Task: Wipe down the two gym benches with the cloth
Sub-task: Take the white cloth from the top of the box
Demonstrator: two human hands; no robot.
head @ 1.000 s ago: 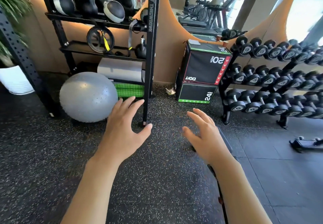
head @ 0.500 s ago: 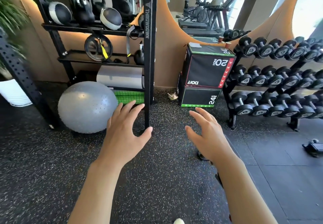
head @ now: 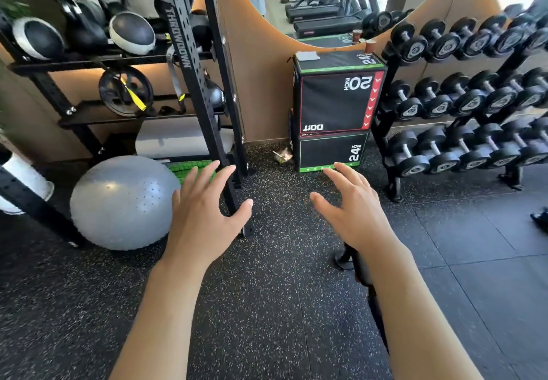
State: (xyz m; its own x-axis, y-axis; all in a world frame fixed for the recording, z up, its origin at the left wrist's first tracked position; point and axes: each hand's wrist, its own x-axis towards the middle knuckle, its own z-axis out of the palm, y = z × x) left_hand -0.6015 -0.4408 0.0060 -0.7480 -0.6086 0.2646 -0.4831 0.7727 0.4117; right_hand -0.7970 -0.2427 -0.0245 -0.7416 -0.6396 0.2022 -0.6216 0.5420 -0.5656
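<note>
Head view: your left hand (head: 204,219) and right hand (head: 354,216) hover spread and empty over the floor (head: 281,305). No bench shows, nor certainly any cloth; find them before wiping.

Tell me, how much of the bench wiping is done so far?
Nothing looks done yet. Both the left hand and right hand are open and empty above the speckled floor, facing the plyo boxes. No cloth is clearly visible, and no bench is in plain sight, so both benches remain.
</note>
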